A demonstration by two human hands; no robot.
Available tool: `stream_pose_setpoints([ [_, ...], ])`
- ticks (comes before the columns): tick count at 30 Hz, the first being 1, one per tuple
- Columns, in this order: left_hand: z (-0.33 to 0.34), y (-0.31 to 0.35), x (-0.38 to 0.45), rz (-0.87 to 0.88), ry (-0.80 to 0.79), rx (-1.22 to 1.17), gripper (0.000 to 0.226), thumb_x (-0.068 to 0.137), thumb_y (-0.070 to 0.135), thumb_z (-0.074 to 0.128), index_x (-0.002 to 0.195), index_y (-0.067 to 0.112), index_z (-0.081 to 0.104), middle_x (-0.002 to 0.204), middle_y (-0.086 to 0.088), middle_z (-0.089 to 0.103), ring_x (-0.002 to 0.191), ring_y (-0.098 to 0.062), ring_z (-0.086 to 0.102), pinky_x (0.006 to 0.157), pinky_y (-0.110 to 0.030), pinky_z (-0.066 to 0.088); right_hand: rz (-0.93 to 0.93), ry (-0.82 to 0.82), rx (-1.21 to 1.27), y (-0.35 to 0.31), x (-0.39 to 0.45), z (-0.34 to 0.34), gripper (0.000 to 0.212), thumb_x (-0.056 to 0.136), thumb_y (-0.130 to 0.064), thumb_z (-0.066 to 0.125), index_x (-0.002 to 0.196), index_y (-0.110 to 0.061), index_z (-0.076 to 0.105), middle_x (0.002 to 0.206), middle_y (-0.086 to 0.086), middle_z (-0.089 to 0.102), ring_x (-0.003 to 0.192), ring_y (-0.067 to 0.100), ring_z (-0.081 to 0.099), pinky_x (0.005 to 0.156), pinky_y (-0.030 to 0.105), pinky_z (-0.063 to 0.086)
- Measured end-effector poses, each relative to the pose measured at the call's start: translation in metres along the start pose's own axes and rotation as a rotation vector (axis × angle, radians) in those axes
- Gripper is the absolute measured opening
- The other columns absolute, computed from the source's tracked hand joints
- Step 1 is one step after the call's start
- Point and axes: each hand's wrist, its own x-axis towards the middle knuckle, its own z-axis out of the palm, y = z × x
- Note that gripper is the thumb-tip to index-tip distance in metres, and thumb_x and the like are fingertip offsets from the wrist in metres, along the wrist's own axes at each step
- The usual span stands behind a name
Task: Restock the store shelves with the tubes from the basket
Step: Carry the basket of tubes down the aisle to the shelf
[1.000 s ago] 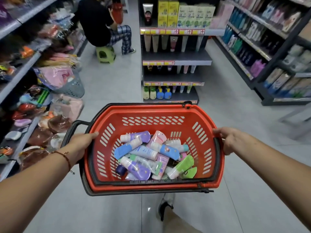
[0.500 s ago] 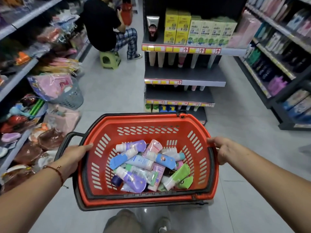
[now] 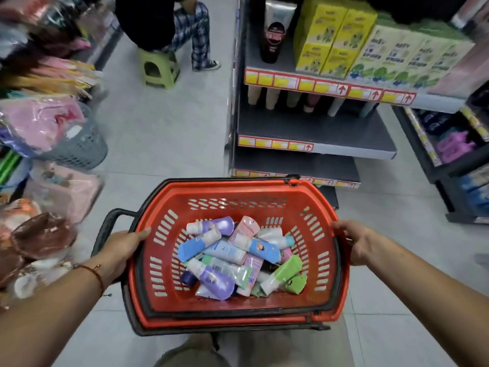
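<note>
Red basket [image 3: 321,215] gripped at its side rims by left hand [image 3: 120,250] and right hand [image 3: 356,241]; tubes [image 3: 238,256] heaped on its floor; shelves [image 3: 315,128] just beyond its far rim.

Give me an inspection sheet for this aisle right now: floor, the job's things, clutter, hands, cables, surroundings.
Surface: grey tiled floor.
Job's things: red basket with mixed tubes; end shelf unit ahead, partly bare.
Clutter: grey basket and bagged goods at left.
Hands: left hand and right hand each grip the red basket's rim.
Cables: nothing seen.
Surroundings: person on a green stool; stocked shelves on the right.
</note>
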Motion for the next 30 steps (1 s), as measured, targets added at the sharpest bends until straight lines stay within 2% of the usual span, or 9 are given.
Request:
stream_pose_setpoints([
  [4, -0.016, 0.004, 0.038, -0.059, 0.041, -0.085, 0.028, 0.091, 0.025, 0.069, 0.103, 0.0, 0.07, 0.091, -0.021, 0.074, 0.078, -0.035, 0.072, 0.066, -0.036, 0.057, -0.047, -0.052, -0.082, -0.048, 0.024, 0.061, 0.028, 0.098, -0.025, 0.056, 0.089, 0.0, 0.064, 0.062, 0.014, 0.071, 0.063, 0.029, 0.07, 0.063, 0.042, 0.055],
  [7, -0.029, -0.008, 0.061, -0.124, 0.096, -0.145, 0.031, 0.091, 0.027, 0.07, 0.108, 0.0, 0.069, 0.092, -0.02, 0.075, 0.079, -0.036, 0.073, 0.073, -0.041, 0.058, -0.098, -0.078, -0.194, -0.081, 0.051, 0.108, 0.031, 0.097, -0.026, 0.058, 0.106, 0.002, 0.066, 0.087, 0.018, 0.074, 0.087, 0.032, 0.069, 0.068, 0.044, 0.054],
  [9, -0.033, -0.02, 0.07, -0.162, 0.138, -0.195, 0.029, 0.092, 0.027, 0.068, 0.106, 0.002, 0.069, 0.088, -0.017, 0.074, 0.076, -0.033, 0.072, 0.068, -0.036, 0.057, -0.129, -0.104, -0.293, -0.102, 0.075, 0.142, 0.033, 0.098, -0.026, 0.057, 0.113, 0.003, 0.065, 0.107, 0.02, 0.071, 0.099, 0.034, 0.067, 0.077, 0.046, 0.055],
  [11, -0.036, -0.039, 0.078, -0.219, 0.199, -0.258, 0.027, 0.094, 0.027, 0.066, 0.109, 0.004, 0.068, 0.085, -0.013, 0.074, 0.072, -0.029, 0.072, 0.061, -0.03, 0.055, -0.162, -0.148, -0.408, -0.118, 0.103, 0.178, 0.035, 0.098, -0.025, 0.056, 0.119, 0.002, 0.063, 0.113, 0.02, 0.068, 0.094, 0.033, 0.066, 0.077, 0.045, 0.055],
  [15, -0.025, -0.094, 0.093, -0.338, 0.351, -0.419, 0.025, 0.096, 0.025, 0.064, 0.111, 0.005, 0.067, 0.078, -0.007, 0.072, 0.06, -0.02, 0.071, 0.056, -0.026, 0.053, -0.225, -0.252, -0.616, -0.139, 0.176, 0.26, 0.029, 0.098, -0.026, 0.056, 0.118, -0.006, 0.065, 0.101, 0.014, 0.074, 0.086, 0.029, 0.068, 0.072, 0.04, 0.059],
  [18, -0.003, -0.139, 0.112, -0.436, 0.486, -0.516, 0.019, 0.098, 0.024, 0.061, 0.105, 0.007, 0.066, 0.075, -0.005, 0.07, 0.058, -0.02, 0.069, 0.051, -0.027, 0.052, -0.276, -0.332, -0.767, -0.141, 0.239, 0.328, 0.022, 0.096, -0.026, 0.058, 0.11, -0.012, 0.069, 0.108, 0.016, 0.072, 0.092, 0.032, 0.068, 0.093, 0.052, 0.053],
  [20, 0.014, -0.169, 0.132, -0.491, 0.555, -0.548, 0.023, 0.098, 0.026, 0.061, 0.107, 0.006, 0.065, 0.085, -0.01, 0.07, 0.067, -0.024, 0.067, 0.058, -0.03, 0.053, -0.302, -0.351, -0.855, -0.135, 0.283, 0.365, 0.022, 0.093, -0.027, 0.063, 0.105, -0.01, 0.07, 0.105, 0.015, 0.074, 0.095, 0.033, 0.07, 0.095, 0.053, 0.052],
  [25, 0.047, -0.261, 0.187, -0.646, 0.622, -0.537, 0.045, 0.093, 0.038, 0.066, 0.124, 0.005, 0.063, 0.115, -0.015, 0.07, 0.098, -0.034, 0.067, 0.092, -0.047, 0.054, -0.29, -0.388, -1.032, -0.114, 0.365, 0.443, 0.031, 0.091, -0.033, 0.066, 0.106, -0.007, 0.068, 0.096, 0.01, 0.077, 0.085, 0.029, 0.074, 0.086, 0.043, 0.057],
  [30, 0.079, -0.32, 0.219, -0.671, 0.636, -0.531, 0.048, 0.092, 0.033, 0.068, 0.128, 0.001, 0.06, 0.114, -0.017, 0.069, 0.097, -0.035, 0.067, 0.092, -0.047, 0.054, -0.327, -0.436, -1.193, -0.092, 0.42, 0.484, 0.034, 0.089, -0.037, 0.067, 0.108, -0.008, 0.066, 0.092, 0.009, 0.077, 0.082, 0.028, 0.075, 0.086, 0.043, 0.057],
])
